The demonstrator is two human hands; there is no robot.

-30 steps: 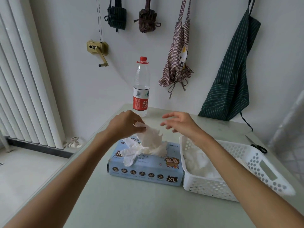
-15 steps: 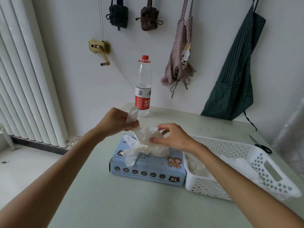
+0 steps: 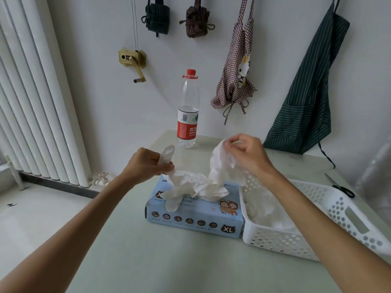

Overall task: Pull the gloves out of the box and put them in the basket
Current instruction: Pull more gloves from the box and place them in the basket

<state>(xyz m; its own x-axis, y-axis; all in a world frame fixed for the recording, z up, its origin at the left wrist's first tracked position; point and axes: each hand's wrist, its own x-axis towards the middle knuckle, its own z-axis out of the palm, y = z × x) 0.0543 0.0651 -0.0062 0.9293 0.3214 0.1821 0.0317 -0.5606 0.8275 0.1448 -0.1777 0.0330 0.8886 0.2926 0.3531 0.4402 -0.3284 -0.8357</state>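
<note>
Basket [image 3: 357, 216] lies just below and right of right hand [image 3: 246, 156], nearer that hand than left. Right hand pinches white glove [image 3: 218, 166] drawn up from box [image 3: 194, 218]. Left hand [image 3: 148, 163] grips second glove [image 3: 167, 155], its tip upright above fist. Likely next: right hand carries glove rightward, down into basket.

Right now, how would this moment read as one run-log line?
left hand: holds glove | right hand: lifts second glove above box | basket: already holds gloves | step: transfer pending
</note>
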